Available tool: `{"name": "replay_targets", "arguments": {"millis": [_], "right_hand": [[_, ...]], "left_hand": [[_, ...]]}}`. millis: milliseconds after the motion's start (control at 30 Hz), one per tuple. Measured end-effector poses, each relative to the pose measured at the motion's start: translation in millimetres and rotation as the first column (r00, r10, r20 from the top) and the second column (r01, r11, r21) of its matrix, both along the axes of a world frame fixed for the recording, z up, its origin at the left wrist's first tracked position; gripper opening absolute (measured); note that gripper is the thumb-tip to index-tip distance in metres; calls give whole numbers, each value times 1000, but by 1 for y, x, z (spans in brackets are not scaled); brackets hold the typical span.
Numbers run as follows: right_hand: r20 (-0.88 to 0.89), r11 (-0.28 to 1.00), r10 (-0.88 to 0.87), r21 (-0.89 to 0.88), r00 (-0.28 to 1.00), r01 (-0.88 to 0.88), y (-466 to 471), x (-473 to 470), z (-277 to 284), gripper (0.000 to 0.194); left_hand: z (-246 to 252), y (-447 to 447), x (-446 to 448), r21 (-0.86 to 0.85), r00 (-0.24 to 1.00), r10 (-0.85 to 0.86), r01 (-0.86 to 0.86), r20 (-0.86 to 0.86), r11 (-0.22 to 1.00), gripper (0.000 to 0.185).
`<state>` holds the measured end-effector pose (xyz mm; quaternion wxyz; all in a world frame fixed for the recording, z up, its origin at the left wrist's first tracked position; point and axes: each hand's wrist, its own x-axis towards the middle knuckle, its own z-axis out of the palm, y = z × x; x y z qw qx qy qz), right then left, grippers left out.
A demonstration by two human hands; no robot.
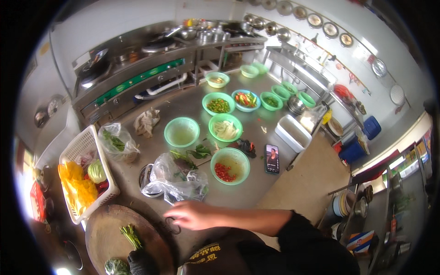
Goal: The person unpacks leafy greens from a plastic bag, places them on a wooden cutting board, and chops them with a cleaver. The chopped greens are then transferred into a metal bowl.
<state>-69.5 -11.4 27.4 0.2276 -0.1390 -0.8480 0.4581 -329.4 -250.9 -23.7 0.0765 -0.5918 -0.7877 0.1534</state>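
Observation:
My left hand (142, 262), in a dark glove, is shut on a bunch of leafy greens with pale green stems (130, 236) over a round wooden chopping block (106, 237). Dark green leaves (117, 266) show beside the glove at the bottom edge. My bare right hand (189, 213) reaches across from the right, blurred, above the steel table. Directly under its fingers are dark looped handles, seemingly of scissors (173, 226); whether the fingers grip them is unclear. Just beyond that hand lies a clear plastic bag (175, 182) with greens at its far side.
A green bowl of chopped red chillies (225, 172), a bowl of pale strips (225, 129) and several other bowls stand farther back. At left is a white basket (111, 190) with a cabbage (97, 172). A phone (272, 158) and a white tray (292, 134) sit near the table's right edge.

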Motion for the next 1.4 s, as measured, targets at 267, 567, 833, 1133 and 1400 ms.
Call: {"name": "replay_targets", "arguments": {"millis": [267, 567, 833, 1133, 1400], "right_hand": [[523, 666, -594, -107, 612, 738, -52, 254, -19, 28], [127, 741, -629, -202, 767, 641, 51, 287, -38, 19], [120, 875, -425, 307, 897, 374, 262, 245, -98, 11], [455, 879, -416, 424, 787, 220, 308, 186, -85, 42], [547, 849, -391, 525, 740, 61, 298, 135, -63, 13]], "left_hand": [[-9, -9, -23, 140, 902, 294, -350, 315, 926, 14], [47, -10, 20, 264, 941, 291, -328, 171, 907, 56], [75, -21, 120, 412, 964, 179, -248, 199, 877, 43], [63, -34, 216, 334, 805, 371, -546, 462, 769, 35], [48, -23, 247, 267, 695, 361, -622, 623, 737, 34]]}}
